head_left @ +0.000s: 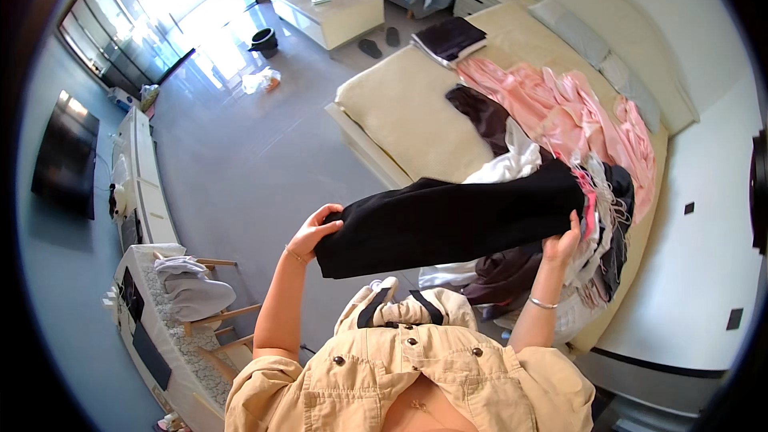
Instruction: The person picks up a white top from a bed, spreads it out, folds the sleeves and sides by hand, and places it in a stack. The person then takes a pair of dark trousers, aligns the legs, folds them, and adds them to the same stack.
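You hold a black garment (448, 220) stretched out flat between your two hands, level in front of your chest and above the near corner of the bed (400, 120). Your left hand (314, 232) has its fingers (330, 212) curled shut over the garment's left end, thumb underneath. Your right hand (562, 246) grips the right end from below, its fingers closed on the cloth at the edge.

Just behind the garment a heap of clothes (576, 192) lies on the bed: white, dark brown and striped pieces, with a pink sheet-like cloth (560, 104) spread further back. A folded dark stack (450, 38) sits near the far corner of the bed, well apart from your hands. Two pillows (592, 44) lie along the headboard. Beyond the bed stands a white low table (328, 12), and a pair of slippers (380, 42) rests on the floor beside it.
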Tool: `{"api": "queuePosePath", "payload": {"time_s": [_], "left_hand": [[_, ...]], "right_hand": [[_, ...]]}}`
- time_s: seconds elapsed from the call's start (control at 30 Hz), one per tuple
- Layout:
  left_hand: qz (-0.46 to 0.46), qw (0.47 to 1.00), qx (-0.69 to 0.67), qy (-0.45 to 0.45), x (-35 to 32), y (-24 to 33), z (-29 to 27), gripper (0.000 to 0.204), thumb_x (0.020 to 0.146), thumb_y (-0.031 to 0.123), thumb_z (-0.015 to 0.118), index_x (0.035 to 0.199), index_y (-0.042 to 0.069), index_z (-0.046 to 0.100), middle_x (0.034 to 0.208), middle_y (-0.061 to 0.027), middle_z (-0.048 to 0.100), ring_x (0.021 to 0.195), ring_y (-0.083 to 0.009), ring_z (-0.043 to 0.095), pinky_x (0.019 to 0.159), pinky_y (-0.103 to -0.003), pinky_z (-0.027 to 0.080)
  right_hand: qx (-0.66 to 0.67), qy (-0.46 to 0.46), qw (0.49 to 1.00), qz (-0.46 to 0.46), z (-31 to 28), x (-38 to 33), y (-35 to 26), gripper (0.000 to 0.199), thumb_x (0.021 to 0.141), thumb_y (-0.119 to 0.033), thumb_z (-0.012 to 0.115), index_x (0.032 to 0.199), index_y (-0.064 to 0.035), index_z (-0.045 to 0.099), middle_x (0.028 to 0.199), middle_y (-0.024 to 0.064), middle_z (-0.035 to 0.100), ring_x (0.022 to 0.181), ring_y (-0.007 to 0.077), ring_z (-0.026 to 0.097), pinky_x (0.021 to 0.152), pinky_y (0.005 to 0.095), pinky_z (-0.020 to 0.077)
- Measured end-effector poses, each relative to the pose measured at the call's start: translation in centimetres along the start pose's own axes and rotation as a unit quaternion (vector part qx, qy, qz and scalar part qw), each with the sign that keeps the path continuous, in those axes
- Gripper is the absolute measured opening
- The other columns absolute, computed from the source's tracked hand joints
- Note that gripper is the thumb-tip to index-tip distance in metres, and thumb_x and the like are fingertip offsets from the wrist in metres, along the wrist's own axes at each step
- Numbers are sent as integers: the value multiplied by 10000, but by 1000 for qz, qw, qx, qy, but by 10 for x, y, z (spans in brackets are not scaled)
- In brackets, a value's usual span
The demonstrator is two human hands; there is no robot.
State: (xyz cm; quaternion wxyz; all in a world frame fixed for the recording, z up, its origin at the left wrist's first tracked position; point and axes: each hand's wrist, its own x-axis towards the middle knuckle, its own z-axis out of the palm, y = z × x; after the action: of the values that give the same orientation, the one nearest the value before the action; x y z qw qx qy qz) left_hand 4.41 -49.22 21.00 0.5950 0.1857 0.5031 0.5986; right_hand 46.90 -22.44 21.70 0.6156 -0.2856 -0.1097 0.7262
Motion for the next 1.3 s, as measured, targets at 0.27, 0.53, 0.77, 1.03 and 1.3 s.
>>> {"api": "queuePosePath", "payload": {"time_s": [0.27, 0.53, 0.77, 1.03, 1.3], "left_hand": [[133, 971, 157, 118, 48, 38, -115, 700, 663, -94, 610, 1312, 92, 425, 1216, -64, 486, 1113, -179, 482, 980, -295, 393], [146, 880, 384, 237, 218, 83, -184, 859, 721, -3, 668, 1432, 147, 210, 1324, -188, 432, 1220, -301, 439, 1000, -361, 382], [146, 820, 509, 218, 374, 158, -156, 852, 753, 24, 674, 1437, 172, 189, 1221, -192, 541, 1131, -340, 521, 971, -382, 412], [229, 820, 504, 143, 539, 207, -172, 755, 740, -87, 620, 1377, 186, 322, 1128, -143, 573, 1023, -255, 577, 892, -341, 466], [-33, 736, 673, 68, 697, 155, -249, 881, 706, 286, 729, 1419, 188, 219, 1338, -178, 367, 1195, -380, 406, 978, -449, 386]], "right_hand": [[-35, -62, 997, -17, 91, 55, 74, 362, 912, -232, 499, 1186, 2, 538, 1191, 127, 580, 1058, 286, 574, 950, 420, 447], [20, -6, 1000, 5, 75, 163, 120, 322, 917, -201, 493, 1173, -20, 563, 1200, 129, 580, 1099, 285, 554, 985, 425, 414], [9, -30, 998, -52, 111, 204, 104, 388, 874, -168, 566, 1229, -17, 525, 1248, 117, 548, 1142, 272, 519, 1022, 418, 360], [14, 51, 996, -75, 64, 198, 165, 480, 861, -156, 555, 1298, 5, 439, 1350, 145, 445, 1250, 311, 402, 1082, 468, 262], [-214, 530, 806, 156, -47, 255, 414, 443, 875, -217, 535, 1309, -252, 449, 1203, 85, 546, 1165, 212, 462, 966, 562, 289]]}}
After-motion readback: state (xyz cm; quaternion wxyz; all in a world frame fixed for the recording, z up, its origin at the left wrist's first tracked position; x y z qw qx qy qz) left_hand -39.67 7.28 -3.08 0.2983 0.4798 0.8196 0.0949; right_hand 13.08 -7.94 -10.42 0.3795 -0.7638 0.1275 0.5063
